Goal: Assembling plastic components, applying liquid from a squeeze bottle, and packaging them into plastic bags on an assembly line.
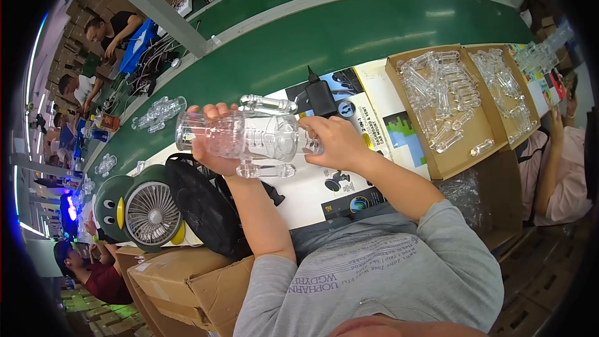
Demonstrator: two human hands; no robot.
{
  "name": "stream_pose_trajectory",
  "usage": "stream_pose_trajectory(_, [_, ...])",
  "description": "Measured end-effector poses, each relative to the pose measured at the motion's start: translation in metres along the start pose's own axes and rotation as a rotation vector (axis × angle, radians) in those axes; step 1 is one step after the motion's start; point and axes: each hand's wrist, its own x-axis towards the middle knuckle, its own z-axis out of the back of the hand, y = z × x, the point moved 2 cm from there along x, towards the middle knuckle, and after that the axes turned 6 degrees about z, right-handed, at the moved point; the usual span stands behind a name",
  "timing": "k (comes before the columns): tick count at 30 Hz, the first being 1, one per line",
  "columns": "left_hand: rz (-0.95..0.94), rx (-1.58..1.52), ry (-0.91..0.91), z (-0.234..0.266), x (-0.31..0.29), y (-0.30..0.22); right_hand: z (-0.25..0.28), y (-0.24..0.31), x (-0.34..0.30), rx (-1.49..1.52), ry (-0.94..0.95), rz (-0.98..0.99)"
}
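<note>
A clear plastic vessel point(271, 136), shaped like a robot-like figure with a ribbed round body, lies sideways between my hands above the white work surface. My left hand point(215, 161) is wrapped round its wide left end, fingers over the far side and thumb on the near side. At the narrower right end, my right hand point(337, 142) pinches a small clear part. Two clear arm-like pieces flank the body, one on the far side point(269, 104) and one on the near side point(267, 170). Just beyond my right hand stands a black bottle point(320, 98) with a pointed nozzle.
Cardboard trays point(472, 161) of clear plastic pieces lie at the right. More clear assemblies point(160, 114) sit on the green conveyor belt point(249, 50). A green penguin-shaped fan point(112, 190), a black mesh bag point(203, 209) and a cardboard box point(187, 281) are near left. Other people work around.
</note>
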Motion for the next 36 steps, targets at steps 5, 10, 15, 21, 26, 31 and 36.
stream_pose_trajectory(5, [-0.103,0.201,0.133,-0.047,-0.01,-0.004,0.006,-0.002,0.0,-0.001,-0.113,0.093])
stream_pose_trajectory(10, [-0.168,0.396,0.381,-0.069,-0.029,-0.022,0.004,0.0,-0.002,0.346,0.172,0.111])
stream_pose_trajectory(15, [-0.292,0.49,0.045,-0.097,-0.041,-0.008,0.002,0.008,-0.006,0.257,-0.067,0.124])
stream_pose_trajectory(21, [-0.319,0.539,0.318,-0.107,-0.036,-0.013,0.015,0.014,-0.003,0.395,0.034,0.153])
stream_pose_trajectory(26, [-0.39,0.543,0.19,-0.111,-0.042,-0.004,0.017,0.011,-0.004,0.354,-0.054,0.156])
stream_pose_trajectory(31, [-0.328,0.658,0.427,-0.115,-0.042,-0.004,0.006,0.004,-0.005,0.311,-0.162,0.193])
stream_pose_trajectory(36, [-0.542,0.925,0.141,-0.092,-0.01,0.0,0.013,-0.002,0.009,0.109,-0.307,0.12])
